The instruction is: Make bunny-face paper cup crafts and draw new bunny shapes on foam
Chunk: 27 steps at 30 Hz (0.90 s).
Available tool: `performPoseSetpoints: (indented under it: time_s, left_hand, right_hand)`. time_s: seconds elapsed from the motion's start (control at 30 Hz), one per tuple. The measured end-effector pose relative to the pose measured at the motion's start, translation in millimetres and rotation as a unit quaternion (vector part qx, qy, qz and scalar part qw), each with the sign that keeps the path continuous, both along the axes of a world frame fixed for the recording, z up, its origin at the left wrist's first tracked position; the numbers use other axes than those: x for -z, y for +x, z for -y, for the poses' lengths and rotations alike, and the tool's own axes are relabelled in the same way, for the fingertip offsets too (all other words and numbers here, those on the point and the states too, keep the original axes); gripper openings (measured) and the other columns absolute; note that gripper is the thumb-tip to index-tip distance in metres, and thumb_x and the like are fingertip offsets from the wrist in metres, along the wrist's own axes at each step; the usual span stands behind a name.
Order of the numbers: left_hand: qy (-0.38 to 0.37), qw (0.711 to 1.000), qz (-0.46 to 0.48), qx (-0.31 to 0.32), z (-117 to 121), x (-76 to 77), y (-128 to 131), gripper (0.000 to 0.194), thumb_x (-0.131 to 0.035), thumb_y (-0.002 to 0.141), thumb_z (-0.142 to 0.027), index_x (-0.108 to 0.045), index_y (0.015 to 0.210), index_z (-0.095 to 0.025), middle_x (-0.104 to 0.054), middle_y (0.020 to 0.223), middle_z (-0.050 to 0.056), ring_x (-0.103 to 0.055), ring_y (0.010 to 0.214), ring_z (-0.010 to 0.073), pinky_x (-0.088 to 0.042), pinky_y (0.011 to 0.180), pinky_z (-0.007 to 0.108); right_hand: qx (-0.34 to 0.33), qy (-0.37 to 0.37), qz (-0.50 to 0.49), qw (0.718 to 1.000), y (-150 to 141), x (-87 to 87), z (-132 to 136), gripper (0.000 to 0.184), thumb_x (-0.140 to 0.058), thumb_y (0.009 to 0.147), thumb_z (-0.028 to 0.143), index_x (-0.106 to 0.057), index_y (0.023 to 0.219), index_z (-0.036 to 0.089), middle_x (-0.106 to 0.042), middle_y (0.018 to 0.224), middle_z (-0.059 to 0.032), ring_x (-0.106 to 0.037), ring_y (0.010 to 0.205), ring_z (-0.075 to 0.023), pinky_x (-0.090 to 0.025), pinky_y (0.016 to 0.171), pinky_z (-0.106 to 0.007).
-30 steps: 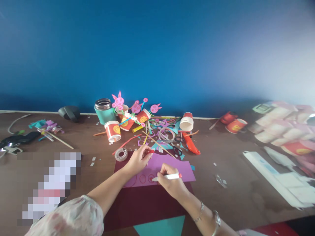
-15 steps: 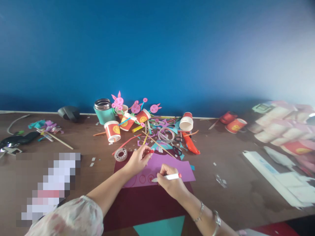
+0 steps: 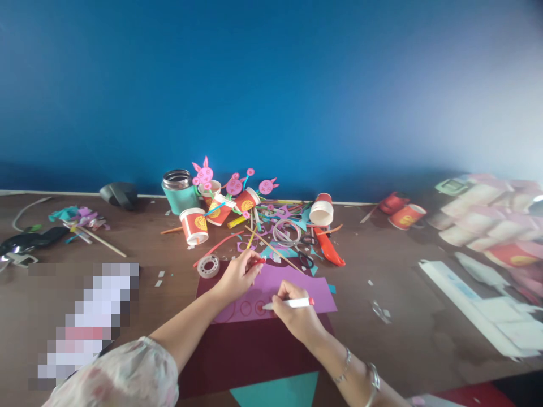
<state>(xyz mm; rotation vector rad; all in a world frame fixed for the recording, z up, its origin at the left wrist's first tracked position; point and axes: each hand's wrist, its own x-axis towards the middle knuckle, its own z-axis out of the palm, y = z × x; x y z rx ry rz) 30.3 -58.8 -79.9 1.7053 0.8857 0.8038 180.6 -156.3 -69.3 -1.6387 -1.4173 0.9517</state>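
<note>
My right hand (image 3: 296,309) grips a white marker (image 3: 298,303) with a red end. Its tip is at a small red circle drawn on the purple paper (image 3: 303,285), where other red circles lie in a row to the left. Pinched in my left hand (image 3: 241,275) is a small red marker cap (image 3: 259,261), held above the paper's upper left part. Under the purple paper lies a dark maroon sheet (image 3: 254,356), and a teal paper piece (image 3: 280,390) is at the bottom edge.
Beyond my hands are a tape roll (image 3: 208,266), paper cups (image 3: 194,226) with pink animal faces (image 3: 234,185), scissors (image 3: 305,260), paper scraps and a teal thermos (image 3: 180,195). To the right lie white sheets (image 3: 479,311) and stacked cups (image 3: 487,215). A blue wall (image 3: 271,85) stands behind.
The marker in my right hand has shifted slightly to the right and up at the small circle. My left hand stays in place with the cap.
</note>
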Motion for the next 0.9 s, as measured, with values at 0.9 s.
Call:
performPoseSetpoints:
  time_s: [0.9]
  left_hand:
    - [-0.082, 0.994, 0.076, -0.020, -1.1, -5.6, 1.9, 0.014, -0.052, 0.082, -0.030, -0.048, 0.086, -0.017, -0.055, 0.067, -0.003, -0.047, 0.043, 0.0062, -0.038, 0.043, 0.019]
  right_hand:
    - [-0.027, -0.012, -0.058, 0.998, -23.7, -7.4, -16.1, 0.023, -0.053, 0.072, 0.026, -0.037, 0.057, 0.021, -0.041, 0.045, 0.0083, -0.036, 0.043, -0.0066, -0.030, 0.043, -0.019]
